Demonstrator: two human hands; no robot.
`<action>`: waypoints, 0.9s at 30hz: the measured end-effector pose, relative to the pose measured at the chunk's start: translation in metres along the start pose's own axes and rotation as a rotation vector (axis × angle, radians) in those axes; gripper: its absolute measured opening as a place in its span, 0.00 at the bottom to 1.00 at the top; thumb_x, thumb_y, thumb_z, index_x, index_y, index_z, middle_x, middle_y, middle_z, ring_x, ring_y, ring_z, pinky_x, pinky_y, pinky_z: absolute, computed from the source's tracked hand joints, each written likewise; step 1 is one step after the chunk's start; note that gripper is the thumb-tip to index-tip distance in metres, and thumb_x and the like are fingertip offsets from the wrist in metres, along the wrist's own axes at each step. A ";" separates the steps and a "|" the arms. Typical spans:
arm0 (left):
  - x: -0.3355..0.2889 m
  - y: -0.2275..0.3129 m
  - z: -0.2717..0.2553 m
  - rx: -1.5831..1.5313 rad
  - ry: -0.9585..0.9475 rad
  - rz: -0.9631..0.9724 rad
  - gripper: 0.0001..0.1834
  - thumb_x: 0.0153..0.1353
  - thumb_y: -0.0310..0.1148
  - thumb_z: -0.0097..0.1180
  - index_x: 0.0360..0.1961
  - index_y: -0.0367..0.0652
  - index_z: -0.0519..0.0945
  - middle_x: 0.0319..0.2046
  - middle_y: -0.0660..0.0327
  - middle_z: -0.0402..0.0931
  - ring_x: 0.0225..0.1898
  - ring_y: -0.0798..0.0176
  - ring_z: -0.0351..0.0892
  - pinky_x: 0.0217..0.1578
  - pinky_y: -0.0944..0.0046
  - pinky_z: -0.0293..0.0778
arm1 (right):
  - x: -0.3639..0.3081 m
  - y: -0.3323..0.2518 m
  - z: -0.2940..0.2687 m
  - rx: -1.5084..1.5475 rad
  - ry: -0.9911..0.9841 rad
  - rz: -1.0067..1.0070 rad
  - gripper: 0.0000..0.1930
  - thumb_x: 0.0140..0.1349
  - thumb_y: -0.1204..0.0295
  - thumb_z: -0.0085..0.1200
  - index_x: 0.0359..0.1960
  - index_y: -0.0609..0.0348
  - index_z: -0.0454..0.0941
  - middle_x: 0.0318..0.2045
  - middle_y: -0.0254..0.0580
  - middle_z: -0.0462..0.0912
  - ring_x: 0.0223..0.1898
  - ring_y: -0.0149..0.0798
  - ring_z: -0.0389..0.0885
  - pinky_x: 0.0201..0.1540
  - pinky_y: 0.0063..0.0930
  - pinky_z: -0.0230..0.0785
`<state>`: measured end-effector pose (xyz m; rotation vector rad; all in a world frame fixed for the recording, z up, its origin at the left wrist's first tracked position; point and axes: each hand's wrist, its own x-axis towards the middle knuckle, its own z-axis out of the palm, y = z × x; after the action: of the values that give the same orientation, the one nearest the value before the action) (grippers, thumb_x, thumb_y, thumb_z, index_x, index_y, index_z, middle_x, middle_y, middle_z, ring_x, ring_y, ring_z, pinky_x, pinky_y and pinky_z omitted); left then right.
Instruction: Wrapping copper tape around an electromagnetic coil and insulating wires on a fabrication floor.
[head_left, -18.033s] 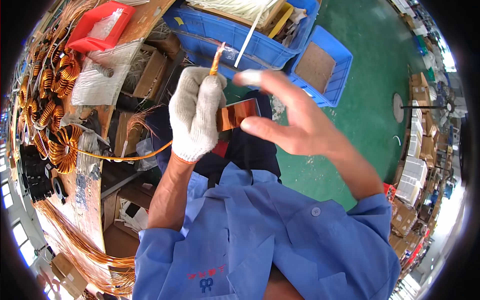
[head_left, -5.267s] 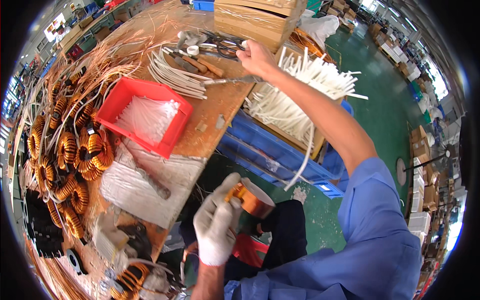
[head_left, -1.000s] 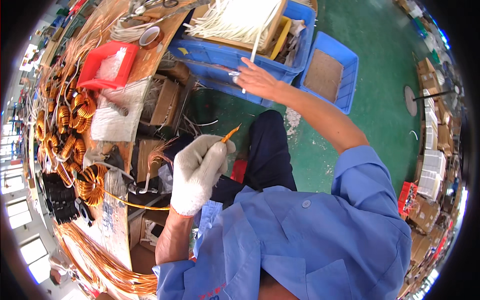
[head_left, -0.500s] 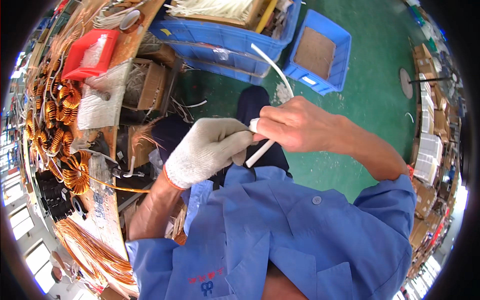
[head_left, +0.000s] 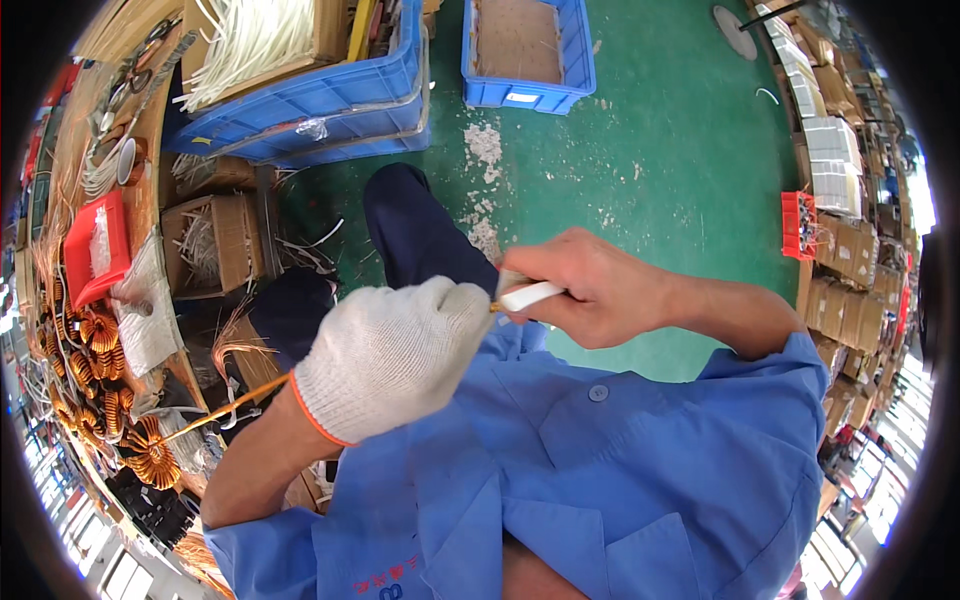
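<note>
My left hand (head_left: 395, 355), in a white knit glove with an orange cuff, is closed on a copper wire (head_left: 235, 403). That wire leads back to a copper-wound ring coil (head_left: 152, 460) at the bench's left, and a short bit of it shows past my glove's fingertips. Bare and closed, my right hand (head_left: 605, 295) grips a white sleeve tube (head_left: 530, 296) between thumb and fingers. The tube meets the wire's tip in front of my chest; whether the wire is inside it cannot be made out.
On the bench at left are a red bin (head_left: 98, 245) of white pieces and more copper coils (head_left: 95, 335). Stacked blue crates (head_left: 340, 112) stand ahead, topped by white tubes (head_left: 255, 45). A blue bin (head_left: 585, 85) and white scraps (head_left: 483, 150) lie on the green floor.
The view has shifted rightward. My hands have turned, the white tube now points across toward my glove, and the copper wire is pulled out taut from the coil.
</note>
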<state>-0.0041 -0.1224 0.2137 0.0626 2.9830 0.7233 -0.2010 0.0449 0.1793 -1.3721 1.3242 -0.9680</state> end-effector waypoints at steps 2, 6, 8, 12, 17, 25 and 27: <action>0.001 0.006 -0.007 -0.153 0.053 -0.088 0.04 0.64 0.27 0.64 0.37 0.44 0.80 0.28 0.54 0.77 0.26 0.45 0.80 0.24 0.49 0.74 | -0.009 0.001 -0.009 -0.047 0.086 -0.001 0.01 0.70 0.78 0.57 0.38 0.61 0.78 0.28 0.42 0.84 0.27 0.42 0.83 0.30 0.36 0.71; 0.008 -0.002 -0.007 -0.415 0.222 -0.081 0.05 0.66 0.25 0.63 0.32 0.38 0.80 0.26 0.47 0.74 0.28 0.37 0.78 0.26 0.49 0.72 | -0.019 -0.002 -0.025 -0.261 0.217 -0.039 0.07 0.72 0.69 0.61 0.39 0.61 0.80 0.28 0.41 0.82 0.26 0.44 0.83 0.27 0.37 0.73; 0.009 -0.001 -0.014 -0.460 0.113 -0.118 0.03 0.65 0.23 0.63 0.33 0.37 0.81 0.26 0.47 0.76 0.28 0.38 0.79 0.27 0.52 0.73 | -0.008 -0.015 -0.013 -0.530 0.163 -0.197 0.09 0.69 0.68 0.65 0.37 0.59 0.79 0.28 0.38 0.78 0.25 0.42 0.81 0.24 0.36 0.71; 0.006 0.002 -0.023 -0.514 0.036 -0.090 0.01 0.64 0.23 0.63 0.35 0.37 0.82 0.24 0.48 0.75 0.28 0.39 0.79 0.26 0.53 0.73 | 0.009 -0.008 -0.004 -0.472 0.188 -0.535 0.13 0.63 0.68 0.73 0.34 0.61 0.79 0.22 0.37 0.69 0.17 0.41 0.71 0.15 0.34 0.57; 0.002 0.014 -0.023 -0.443 0.061 -0.132 0.04 0.63 0.23 0.65 0.39 0.37 0.84 0.28 0.47 0.79 0.29 0.38 0.81 0.27 0.52 0.74 | -0.002 -0.007 -0.009 -0.303 0.147 -0.382 0.13 0.64 0.69 0.72 0.31 0.60 0.78 0.24 0.38 0.74 0.18 0.43 0.72 0.19 0.36 0.59; 0.000 0.005 -0.023 -0.409 0.254 -0.140 0.04 0.65 0.21 0.64 0.40 0.33 0.84 0.30 0.48 0.83 0.28 0.43 0.84 0.28 0.57 0.76 | -0.014 -0.020 -0.031 -0.393 0.238 -0.128 0.14 0.69 0.71 0.67 0.53 0.59 0.82 0.29 0.41 0.79 0.30 0.44 0.81 0.29 0.37 0.70; 0.001 0.004 -0.022 -0.406 0.275 -0.141 0.05 0.65 0.22 0.64 0.41 0.33 0.85 0.30 0.49 0.83 0.27 0.45 0.84 0.28 0.58 0.76 | -0.016 -0.019 -0.032 -0.471 0.271 -0.160 0.15 0.69 0.74 0.66 0.56 0.57 0.82 0.29 0.40 0.79 0.31 0.44 0.82 0.29 0.37 0.73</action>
<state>-0.0072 -0.1292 0.2352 -0.2885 2.9703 1.3981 -0.2293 0.0558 0.2063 -1.7686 1.7447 -1.0144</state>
